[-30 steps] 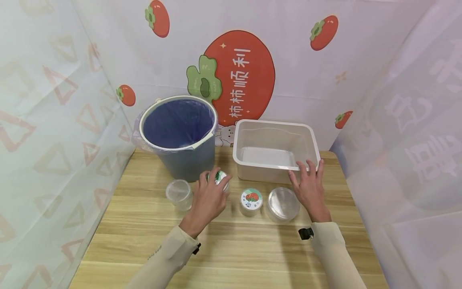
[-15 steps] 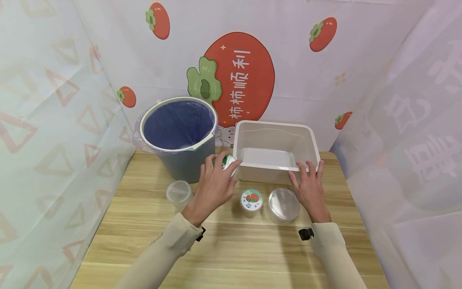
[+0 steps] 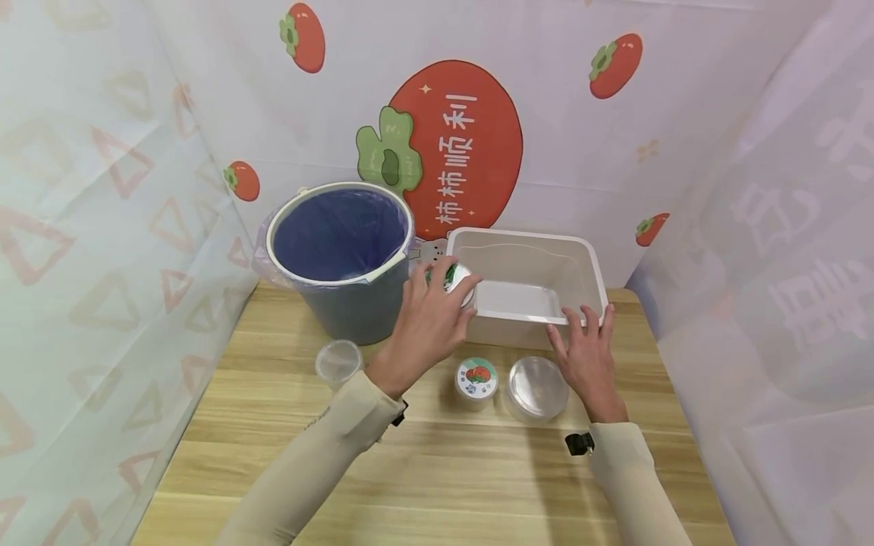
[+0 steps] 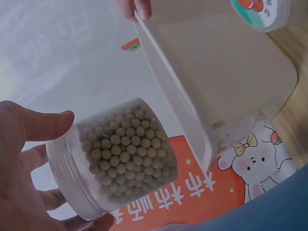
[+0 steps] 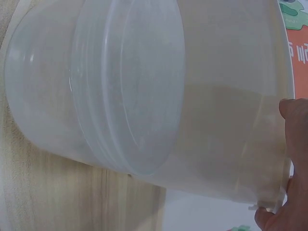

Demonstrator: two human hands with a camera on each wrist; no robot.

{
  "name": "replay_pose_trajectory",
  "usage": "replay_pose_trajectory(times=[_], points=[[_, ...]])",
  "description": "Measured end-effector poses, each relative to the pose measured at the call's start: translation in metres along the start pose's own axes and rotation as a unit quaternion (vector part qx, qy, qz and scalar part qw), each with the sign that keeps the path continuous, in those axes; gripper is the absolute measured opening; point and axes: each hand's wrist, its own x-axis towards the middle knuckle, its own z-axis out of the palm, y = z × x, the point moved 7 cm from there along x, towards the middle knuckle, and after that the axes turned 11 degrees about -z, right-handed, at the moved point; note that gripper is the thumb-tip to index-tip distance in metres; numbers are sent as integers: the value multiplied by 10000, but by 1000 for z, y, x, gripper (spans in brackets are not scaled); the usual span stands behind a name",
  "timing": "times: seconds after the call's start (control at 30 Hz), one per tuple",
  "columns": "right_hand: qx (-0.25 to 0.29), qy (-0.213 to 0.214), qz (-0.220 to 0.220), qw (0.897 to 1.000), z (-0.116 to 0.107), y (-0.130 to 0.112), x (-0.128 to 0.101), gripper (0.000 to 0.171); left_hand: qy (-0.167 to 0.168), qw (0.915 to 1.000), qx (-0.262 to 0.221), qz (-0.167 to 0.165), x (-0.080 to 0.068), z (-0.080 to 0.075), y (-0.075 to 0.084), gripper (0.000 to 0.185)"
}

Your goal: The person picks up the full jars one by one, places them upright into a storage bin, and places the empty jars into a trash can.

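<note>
My left hand [image 3: 432, 322] grips a clear plastic jar by its lid end, with a green-and-white label [image 3: 461, 277] on top, beside the left end of the white bin [image 3: 508, 331]. In the left wrist view this jar [image 4: 130, 149] is tilted and packed with small beige balls, apart from the bin's rim. My right hand [image 3: 589, 356] holds the bin's front rim near its right corner, fingertips over the edge. In front of the bin stand a jar with a persimmon label [image 3: 476, 379] and a wider clear tub [image 3: 537, 389], close to the right hand.
A blue-grey bucket [image 3: 355, 312] with a purple liner stands left of the bin. A small clear jar [image 3: 338, 362] sits before it, partly behind the left forearm. White printed cloth [image 3: 560, 152] rises behind and at both sides of the wooden table [image 3: 471, 485].
My left hand has lifted the ball-filled jar off the table and carried it up and right to the bin's left end. The right hand stays on the rim.
</note>
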Motion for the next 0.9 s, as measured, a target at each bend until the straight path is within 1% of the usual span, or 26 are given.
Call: replay_pose_trajectory(times=[0.13, 0.27, 0.43, 0.57, 0.67, 0.9], points=[[-25, 30, -68, 10000, 1, -1, 0, 51, -19, 10000, 58, -1, 15, 3, 5, 44], [-34, 113, -107, 9999, 0, -1, 0, 49, -161, 9999, -17, -6, 26, 11, 9, 45], [-34, 207, -172, 9996, -1, -2, 0, 48, -368, 9993, -21, -81, 36, 29, 9, 47], [-60, 229, -179, 9996, -1, -2, 0, 48, -372, 9992, 75, -80, 45, 43, 6, 48], [-39, 162, -114, 9998, 0, -2, 0, 48, -412, 9991, 52, -47, 51, 53, 4, 48], [-22, 170, -87, 9998, 1, -2, -1, 49, -788, 9969, -3, 28, 59, 81, 5, 49]])
